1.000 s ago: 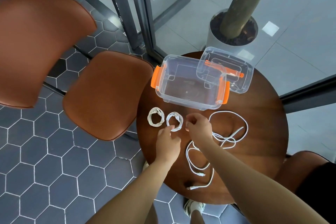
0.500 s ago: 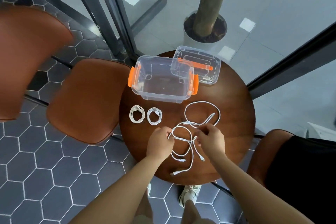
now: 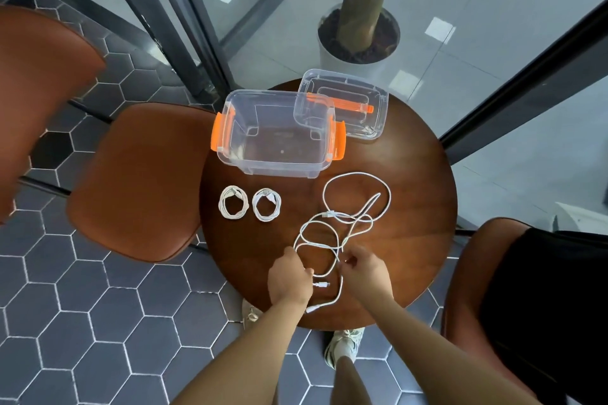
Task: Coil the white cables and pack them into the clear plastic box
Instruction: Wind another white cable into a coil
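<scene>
The clear plastic box [image 3: 278, 168] with orange latches stands open and empty at the back of the round wooden table [image 3: 418, 174]. Two coiled white cables, one [image 3: 233, 206] beside the other [image 3: 266, 204], lie in front of its left half. A tangle of loose white cable [image 3: 357, 197] spreads over the table's middle and front. My left hand [image 3: 288, 278] pinches a strand of it near the front edge. My right hand [image 3: 365, 270] pinches another strand just to the right, a small gap between the hands.
The box's clear lid [image 3: 348, 105] with an orange handle leans against the box's right back corner. Brown chairs stand to the left [image 3: 131, 181] and right [image 3: 473, 273]. A potted tree trunk [image 3: 360, 29] and glass door frames are behind the table.
My hands left the second coil beside the first, moved right and toward the front edge, and took hold of the loose cable. The camera view pulled back and shifted.
</scene>
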